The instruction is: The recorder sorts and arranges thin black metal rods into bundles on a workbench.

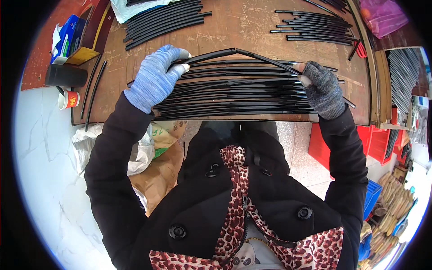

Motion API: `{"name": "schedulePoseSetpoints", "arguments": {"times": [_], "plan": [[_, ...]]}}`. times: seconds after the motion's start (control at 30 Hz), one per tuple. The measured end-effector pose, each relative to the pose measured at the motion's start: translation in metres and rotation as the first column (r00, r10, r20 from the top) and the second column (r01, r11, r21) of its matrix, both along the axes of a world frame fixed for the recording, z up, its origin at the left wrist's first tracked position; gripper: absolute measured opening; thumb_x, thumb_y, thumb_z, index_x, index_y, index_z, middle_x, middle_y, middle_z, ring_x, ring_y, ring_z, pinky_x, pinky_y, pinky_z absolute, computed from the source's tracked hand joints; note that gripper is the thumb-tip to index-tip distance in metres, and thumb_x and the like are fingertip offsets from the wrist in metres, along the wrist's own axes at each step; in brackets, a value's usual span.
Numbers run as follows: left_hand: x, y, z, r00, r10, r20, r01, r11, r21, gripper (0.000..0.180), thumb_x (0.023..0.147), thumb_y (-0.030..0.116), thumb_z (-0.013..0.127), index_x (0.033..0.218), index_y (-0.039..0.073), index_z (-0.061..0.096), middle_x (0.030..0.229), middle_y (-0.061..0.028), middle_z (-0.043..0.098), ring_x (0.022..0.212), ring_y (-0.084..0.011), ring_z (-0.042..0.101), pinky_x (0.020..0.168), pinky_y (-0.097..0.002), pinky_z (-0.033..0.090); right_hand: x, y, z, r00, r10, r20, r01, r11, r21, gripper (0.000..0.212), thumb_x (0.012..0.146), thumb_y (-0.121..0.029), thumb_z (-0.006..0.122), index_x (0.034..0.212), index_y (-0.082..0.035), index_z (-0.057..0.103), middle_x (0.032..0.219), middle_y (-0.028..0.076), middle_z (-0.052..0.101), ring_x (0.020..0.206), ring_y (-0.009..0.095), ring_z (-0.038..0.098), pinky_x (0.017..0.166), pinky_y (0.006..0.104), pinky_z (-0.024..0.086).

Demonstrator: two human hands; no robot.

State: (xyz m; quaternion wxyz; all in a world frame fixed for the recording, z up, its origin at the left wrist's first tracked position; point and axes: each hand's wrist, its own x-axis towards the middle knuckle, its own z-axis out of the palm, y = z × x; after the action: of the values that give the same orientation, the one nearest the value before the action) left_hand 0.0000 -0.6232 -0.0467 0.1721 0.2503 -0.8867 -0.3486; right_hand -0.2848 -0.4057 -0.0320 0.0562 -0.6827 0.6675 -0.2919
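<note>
My left hand (pixel 155 76), in a light blue knit glove with bare fingertips, is closed on the left end of a thick black tube (pixel 211 55). My right hand (pixel 323 87), in a dark grey fingerless glove, grips a thinner black rod (pixel 265 59) near its right part. Tube and rod meet end to end in a raised, bent peak between my hands; whether they are joined there I cannot tell. Below them, a layer of long black rods (pixel 234 92) lies side by side across the wooden table (pixel 243 27).
Bundles of black tubes (pixel 166 22) and thinner rods (pixel 315 28) lie at the table's far side. Two loose tubes (pixel 95 94), a paper cup (pixel 69 99), a black cylinder (pixel 66 75) and a blue box (pixel 66 39) are at left. Red-handled pliers (pixel 360 48) lie at right, near red bins (pixel 321 146).
</note>
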Motion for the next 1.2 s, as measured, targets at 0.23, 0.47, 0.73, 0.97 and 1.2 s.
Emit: {"name": "schedulePoseSetpoints", "arguments": {"times": [0.23, 0.47, 0.73, 0.97, 1.2], "plan": [[-0.015, 0.022, 0.009, 0.993, -0.117, -0.003, 0.111, 0.946, -0.304, 0.021, 0.075, 0.001, 0.06, 0.095, 0.003, 0.059, 0.088, -0.0064, 0.062, 0.074, -0.0188, 0.06, 0.072, -0.0274, 0.048, 0.015, -0.017, 0.003, 0.992, 0.071, -0.104, -0.08, 0.994, -0.078, 0.028, 0.076, -0.002, 0.059, 0.104, -0.009, 0.06, 0.089, 0.007, 0.061, 0.071, 0.022, 0.059, 0.064, 0.0299, 0.047], [0.0, 0.02, 0.001, 0.999, -0.038, -0.002, 0.038, 0.997, -0.063, 0.025, 0.073, 0.001, 0.061, 0.098, 0.004, 0.057, 0.09, -0.007, 0.063, 0.076, -0.0192, 0.061, 0.073, -0.0266, 0.048, -0.032, -0.001, 0.002, 0.977, -0.196, 0.081, 0.21, 0.952, -0.224, 0.034, 0.08, -0.003, 0.057, 0.114, -0.008, 0.056, 0.096, 0.007, 0.062, 0.08, 0.019, 0.06, 0.07, 0.0281, 0.048], [0.003, 0.018, 0.002, 0.998, -0.062, -0.024, 0.065, 0.984, 0.164, 0.025, 0.072, 0.0, 0.062, 0.097, 0.004, 0.061, 0.087, -0.0066, 0.065, 0.073, -0.02, 0.062, 0.071, -0.0268, 0.049, -0.057, 0.056, -0.007, 0.584, -0.519, 0.625, 0.473, 0.843, 0.258, 0.025, 0.089, -0.015, 0.046, 0.11, -0.006, 0.058, 0.078, 0.006, 0.059, 0.059, 0.009, 0.052, 0.051, 0.0181, 0.041], [-0.014, 0.037, 0.008, 0.99, -0.144, 0.0, 0.144, 0.989, -0.02, 0.024, 0.074, -0.002, 0.06, 0.097, 0.0, 0.063, 0.085, -0.0085, 0.063, 0.069, -0.0169, 0.059, 0.067, -0.0251, 0.047, 0.012, 0.034, -0.02, 0.535, -0.242, 0.809, 0.191, 0.968, 0.163, 0.022, 0.085, -0.011, 0.049, 0.103, -0.004, 0.059, 0.064, 0.002, 0.055, 0.048, 0.007, 0.045, 0.042, 0.0176, 0.036], [-0.025, 0.045, 0.008, 0.97, -0.23, -0.076, 0.224, 0.971, -0.081, 0.021, 0.075, -0.001, 0.059, 0.096, -0.002, 0.064, 0.083, -0.009, 0.064, 0.066, -0.016, 0.057, 0.063, -0.0242, 0.045, 0.075, -0.005, -0.013, 0.327, -0.192, 0.925, 0.047, 0.981, 0.188, 0.021, 0.087, -0.008, 0.05, 0.104, 0.0, 0.058, 0.068, 0.008, 0.06, 0.052, 0.013, 0.054, 0.048, 0.0203, 0.045]]}}
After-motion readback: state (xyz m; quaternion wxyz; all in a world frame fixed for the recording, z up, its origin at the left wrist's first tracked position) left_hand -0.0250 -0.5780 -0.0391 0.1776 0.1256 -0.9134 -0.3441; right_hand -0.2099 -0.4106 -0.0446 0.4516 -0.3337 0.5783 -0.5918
